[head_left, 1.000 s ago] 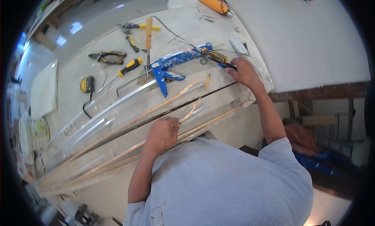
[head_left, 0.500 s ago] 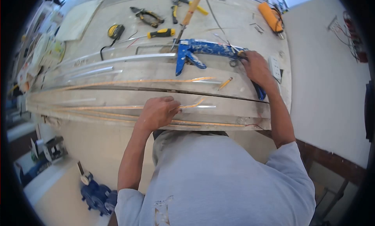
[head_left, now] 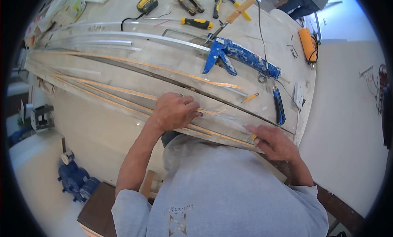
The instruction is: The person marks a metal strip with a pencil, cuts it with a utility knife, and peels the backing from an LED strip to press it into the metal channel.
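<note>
My left hand (head_left: pixel 175 111) is closed around an orange-lined strip (head_left: pixel 123 90) near its right end, low over the front of the workbench. To its right, my right hand (head_left: pixel 275 142) is closed on a small yellow-tipped tool (head_left: pixel 253 136), blurred and mostly hidden by the fingers. A blue caulking gun (head_left: pixel 249 58) lies beyond the hands, with a blue and black cutter (head_left: pixel 279 108) and a short yellow pencil (head_left: pixel 250 97) nearer to them. Another orange-lined strip (head_left: pixel 163 68) runs across the bench behind my left hand.
A tape measure (head_left: pixel 146 6), a screwdriver (head_left: pixel 197 23), pliers (head_left: pixel 189 2), a wooden-handled tool (head_left: pixel 240 10) and an orange tool (head_left: pixel 308 45) lie farther back. A white power strip (head_left: pixel 299 96) sits at the right edge. Blue machinery (head_left: pixel 77 180) stands on the floor at lower left.
My right hand has moved from beside the caulking gun's tip down to the bench's front edge, with the small tool in it. The view has turned and shifted; my left hand keeps the strip.
</note>
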The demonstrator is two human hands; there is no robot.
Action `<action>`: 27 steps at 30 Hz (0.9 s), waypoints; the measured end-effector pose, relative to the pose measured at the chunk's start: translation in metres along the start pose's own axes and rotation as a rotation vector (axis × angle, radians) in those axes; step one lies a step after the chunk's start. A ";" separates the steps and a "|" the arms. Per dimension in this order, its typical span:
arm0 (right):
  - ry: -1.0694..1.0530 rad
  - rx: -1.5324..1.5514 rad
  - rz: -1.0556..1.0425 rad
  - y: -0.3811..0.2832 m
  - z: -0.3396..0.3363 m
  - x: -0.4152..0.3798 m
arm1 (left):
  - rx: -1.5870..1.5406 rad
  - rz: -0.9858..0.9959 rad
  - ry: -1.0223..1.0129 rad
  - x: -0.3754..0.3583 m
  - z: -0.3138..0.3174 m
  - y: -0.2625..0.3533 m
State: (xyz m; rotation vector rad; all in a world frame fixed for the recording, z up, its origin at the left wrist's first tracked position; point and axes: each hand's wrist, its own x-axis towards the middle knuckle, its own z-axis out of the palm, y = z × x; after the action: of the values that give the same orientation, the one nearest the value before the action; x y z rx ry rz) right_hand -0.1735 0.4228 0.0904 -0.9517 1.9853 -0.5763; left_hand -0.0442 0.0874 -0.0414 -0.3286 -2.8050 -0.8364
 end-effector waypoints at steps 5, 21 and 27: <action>-0.118 -0.197 -0.040 -0.011 -0.006 0.009 | -0.027 -0.003 -0.001 0.001 0.003 -0.002; 0.036 -0.715 -0.162 0.001 -0.004 0.023 | -0.030 -0.040 0.049 -0.002 0.010 -0.001; -0.029 -0.723 -0.098 -0.012 0.001 0.031 | -0.051 -0.071 -0.079 0.000 0.001 0.002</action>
State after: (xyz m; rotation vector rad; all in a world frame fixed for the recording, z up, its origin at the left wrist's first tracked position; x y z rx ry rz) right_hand -0.1783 0.3910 0.0829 -1.4746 2.1611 0.1365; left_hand -0.0439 0.0891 -0.0411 -0.2777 -2.8874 -0.9316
